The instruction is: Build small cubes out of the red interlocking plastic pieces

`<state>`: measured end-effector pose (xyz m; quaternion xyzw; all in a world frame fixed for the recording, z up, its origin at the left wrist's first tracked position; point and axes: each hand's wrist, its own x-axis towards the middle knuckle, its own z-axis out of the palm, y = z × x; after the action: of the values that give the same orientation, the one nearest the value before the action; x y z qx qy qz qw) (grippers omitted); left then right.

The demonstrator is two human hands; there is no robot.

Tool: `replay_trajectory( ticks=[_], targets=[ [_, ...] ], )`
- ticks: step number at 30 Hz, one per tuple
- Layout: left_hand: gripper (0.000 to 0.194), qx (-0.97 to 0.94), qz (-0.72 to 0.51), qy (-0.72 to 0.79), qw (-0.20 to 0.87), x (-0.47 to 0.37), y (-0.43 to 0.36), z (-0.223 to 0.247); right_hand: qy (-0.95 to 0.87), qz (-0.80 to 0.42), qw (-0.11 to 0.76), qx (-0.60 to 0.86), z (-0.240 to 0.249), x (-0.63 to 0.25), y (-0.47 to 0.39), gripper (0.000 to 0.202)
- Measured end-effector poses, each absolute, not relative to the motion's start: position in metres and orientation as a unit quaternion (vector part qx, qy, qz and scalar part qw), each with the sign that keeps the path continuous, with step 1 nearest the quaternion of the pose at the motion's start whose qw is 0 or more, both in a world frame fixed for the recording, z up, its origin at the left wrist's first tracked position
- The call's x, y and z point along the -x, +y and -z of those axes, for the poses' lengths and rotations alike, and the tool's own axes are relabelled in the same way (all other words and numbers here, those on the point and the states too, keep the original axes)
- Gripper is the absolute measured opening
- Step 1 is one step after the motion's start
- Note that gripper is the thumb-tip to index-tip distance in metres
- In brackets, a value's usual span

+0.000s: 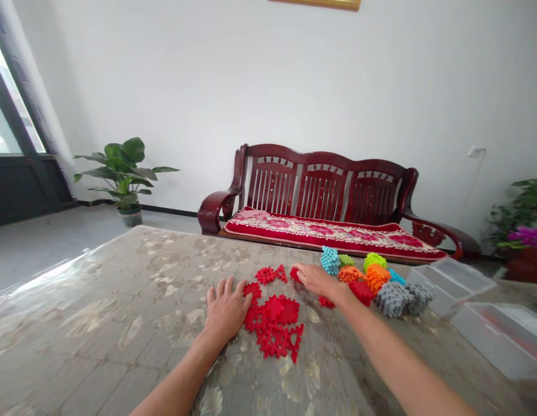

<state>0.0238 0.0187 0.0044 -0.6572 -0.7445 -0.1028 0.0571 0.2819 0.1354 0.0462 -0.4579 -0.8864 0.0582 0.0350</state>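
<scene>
On the table with the beige marbled cover [121, 306], the left hand [225, 309] lies flat, palm down, fingers spread, holding nothing; its fingertips touch the left edge of the joined patch of flat red toothed plastic tiles [275, 326]. The right hand [317, 279] reaches farther across the table, also flat with the fingers stretched out, gripping nothing that shows. Its fingertips rest on a small loose red toothed piece [294, 274], just right of a pair of loose red triangular tiles [271, 274] lying far of the joined patch.

The work in hand looks like gathering loose red pieces toward the joined patch. To do it well, I judge the left hand should keep light pressure at the patch edge so that the linked tiles do not skid on the smooth cover, while the right draws the loose piece nearward in a flat slide, not lifting it until the toothed edges line up. Pressing hard on the patch could pop the links apart.

The joined patch sits between the two forearms, near the middle of the table, touching the left hand and a little near and left of the right one. Right of the right wrist stands a pile of stacked toothed blocks in blue, green, orange, red and grey [376, 283], with another small red piece [325, 301] under the wrist. Clear plastic bins [489, 318] stand at the far right.
</scene>
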Motion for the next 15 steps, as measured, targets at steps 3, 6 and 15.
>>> replay_trajectory(
  ticks=[3, 6, 15],
  targets=[
    [0.049, 0.655, 0.102, -0.747, 0.058, -0.024, 0.019, -0.004, -0.873, -0.106, 0.054, 0.473, -0.049, -0.288, 0.14, 0.044],
    [0.049, 0.654, 0.099, -0.748, 0.056, -0.024, 0.019, -0.004, -0.861, -0.101, 0.054, 0.495, -0.049, -0.293, 0.14, 0.048],
    [0.049, 0.655, 0.087, -0.748, 0.058, -0.024, 0.018, -0.006, -0.857, -0.077, 0.041, 0.508, -0.045, -0.285, 0.12, 0.065]
  ],
)
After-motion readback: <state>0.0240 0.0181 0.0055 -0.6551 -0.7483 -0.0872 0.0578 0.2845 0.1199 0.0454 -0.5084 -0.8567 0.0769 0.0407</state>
